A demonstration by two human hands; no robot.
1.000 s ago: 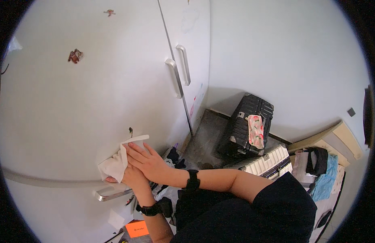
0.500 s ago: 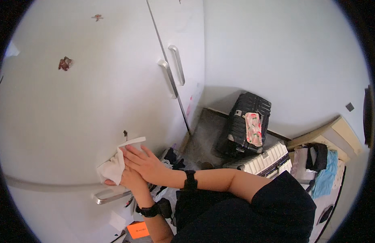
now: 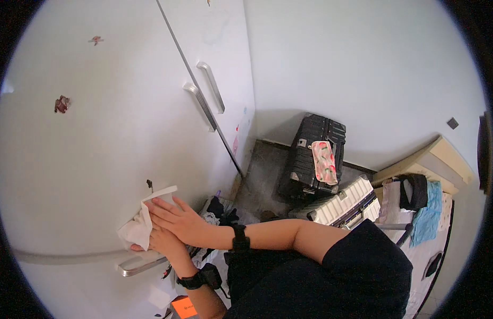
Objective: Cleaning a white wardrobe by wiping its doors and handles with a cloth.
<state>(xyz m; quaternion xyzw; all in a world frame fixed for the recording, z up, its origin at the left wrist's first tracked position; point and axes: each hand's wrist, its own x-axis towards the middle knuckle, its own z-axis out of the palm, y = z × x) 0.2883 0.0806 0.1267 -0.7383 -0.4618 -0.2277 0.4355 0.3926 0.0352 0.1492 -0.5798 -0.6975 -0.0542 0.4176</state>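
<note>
A white cloth or wipe point(image 3: 137, 228) lies bunched against the white wardrobe door point(image 3: 97, 159), one folded edge sticking out toward the upper right. My left hand point(image 3: 164, 242) grips it low down, its fingers partly covered by the cloth. Over its back and the cloth rests my right hand point(image 3: 180, 218), fingers stretched out nearly flat. Just above the cloth is a small dark mark or peeled sticker point(image 3: 149, 184). Below my hands a metal handle point(image 3: 143, 267) sits on the lower panel. Black bands circle both wrists.
Two upright metal handles point(image 3: 210, 87) flank the door seam. Brown sticker remnants point(image 3: 62, 104) dot the door. Along the far wall stands a black suitcase point(image 3: 305, 143) bearing a patterned pouch, with a cream suitcase point(image 3: 337, 202) nearer. Clothes lie on a bed point(image 3: 419, 271); an orange item point(image 3: 184, 307) is below.
The whole view has shifted, so the door, handles and suitcases appear farther left. Both hands stay together on the cloth, in nearly the same place on the door.
</note>
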